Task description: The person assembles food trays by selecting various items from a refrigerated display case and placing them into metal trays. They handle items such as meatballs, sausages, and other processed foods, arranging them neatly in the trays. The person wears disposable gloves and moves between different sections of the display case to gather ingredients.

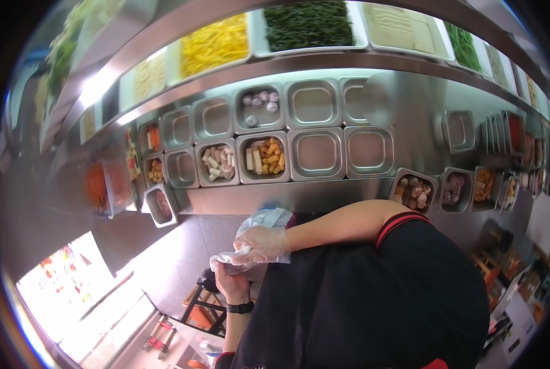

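In front of my body, my two hands meet on a clear plastic bag (pixel 265 217). My right hand (pixel 259 245), in a thin see-through glove, has its fingers closed on the crumpled plastic. From below, my left hand (pixel 230 283), with a black band at the wrist, pinches the bag's bunched end. Printed marks show on the bag; what it contains, if anything, I cannot make out. Just beyond the hands is the steel counter's edge. The nearest metal pans hold white sticks (pixel 218 161) and yellow-brown pieces (pixel 272 155).
Two rows of steel pans (pixel 316 154) line the counter, several without food. A small pan of pinkish food (pixel 162 206) sits at the left edge; filled pans (pixel 415 189) stand at right. Above runs a shelf with trays of yellow strips (pixel 216 46) and dark green shreds (pixel 308 26).
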### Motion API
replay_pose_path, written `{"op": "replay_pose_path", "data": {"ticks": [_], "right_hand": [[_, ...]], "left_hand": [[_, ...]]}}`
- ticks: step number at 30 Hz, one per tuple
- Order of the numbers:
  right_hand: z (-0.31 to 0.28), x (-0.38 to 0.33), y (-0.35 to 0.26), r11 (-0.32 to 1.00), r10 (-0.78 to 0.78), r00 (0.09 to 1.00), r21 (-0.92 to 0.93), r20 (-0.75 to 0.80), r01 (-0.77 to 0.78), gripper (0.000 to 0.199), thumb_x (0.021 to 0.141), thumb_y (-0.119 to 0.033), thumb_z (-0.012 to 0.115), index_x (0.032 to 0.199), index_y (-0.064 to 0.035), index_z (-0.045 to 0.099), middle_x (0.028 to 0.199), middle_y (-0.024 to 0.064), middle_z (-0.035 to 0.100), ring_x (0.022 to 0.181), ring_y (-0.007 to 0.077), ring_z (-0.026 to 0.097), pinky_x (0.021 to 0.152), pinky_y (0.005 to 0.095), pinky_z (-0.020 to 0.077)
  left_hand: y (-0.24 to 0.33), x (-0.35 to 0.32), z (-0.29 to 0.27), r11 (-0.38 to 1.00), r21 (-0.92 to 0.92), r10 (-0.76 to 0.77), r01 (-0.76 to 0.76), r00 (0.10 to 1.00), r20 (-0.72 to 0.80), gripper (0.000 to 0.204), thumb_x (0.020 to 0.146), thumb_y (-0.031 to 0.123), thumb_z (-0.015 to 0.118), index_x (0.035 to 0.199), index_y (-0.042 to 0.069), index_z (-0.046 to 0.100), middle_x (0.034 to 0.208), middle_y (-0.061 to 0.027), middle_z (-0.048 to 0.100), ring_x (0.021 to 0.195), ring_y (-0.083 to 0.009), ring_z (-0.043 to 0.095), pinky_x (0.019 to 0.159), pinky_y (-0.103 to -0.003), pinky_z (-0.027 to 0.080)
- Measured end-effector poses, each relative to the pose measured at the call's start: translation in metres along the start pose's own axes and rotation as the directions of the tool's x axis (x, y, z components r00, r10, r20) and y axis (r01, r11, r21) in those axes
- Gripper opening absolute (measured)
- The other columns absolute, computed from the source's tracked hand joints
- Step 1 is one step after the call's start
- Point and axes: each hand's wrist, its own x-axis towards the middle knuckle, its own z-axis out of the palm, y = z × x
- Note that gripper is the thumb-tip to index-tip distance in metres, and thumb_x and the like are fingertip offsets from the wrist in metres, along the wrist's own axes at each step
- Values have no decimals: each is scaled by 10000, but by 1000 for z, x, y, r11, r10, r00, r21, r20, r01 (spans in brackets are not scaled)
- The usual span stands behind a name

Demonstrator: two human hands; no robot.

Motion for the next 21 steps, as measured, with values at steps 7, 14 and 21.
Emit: {"op": "replay_pose_path", "data": {"ticks": [7, 14, 21], "right_hand": [[83, -12, -8, 987, -32, 983, -149, 181, 60, 605, 1018, -575, 562, 911, 6, 693, 879, 286, 702, 845, 487, 680, 763, 549, 494], [241, -34, -13, 996, -89, 935, 41, 343, 79, 453, 1071, -431, 625, 996, 3, 731, 919, 130, 707, 855, 225, 670, 785, 363, 523], [404, -48, -19, 976, 62, 815, 135, 576, -170, 340, 1073, -340, 658, 1058, -8, 730, 960, 53, 709, 905, 140, 643, 828, 299, 520]], "left_hand": [[-42, -49, -81, 992, -119, 19, -38, 989, -150, 324, 1130, 322, 484, 1232, 50, 626, 1179, -84, 686, 1088, -257, 677, 988, -450, 543], [-91, -155, -215, 988, -121, 65, -92, 976, -206, 277, 1102, 315, 556, 1071, 63, 665, 973, -42, 690, 856, -159, 657, 776, -322, 540], [-131, -266, -324, 802, -526, 85, -282, 926, -367, 364, 1106, 299, 505, 1214, -24, 634, 1158, -170, 722, 1034, -297, 712, 942, -440, 569]]}}
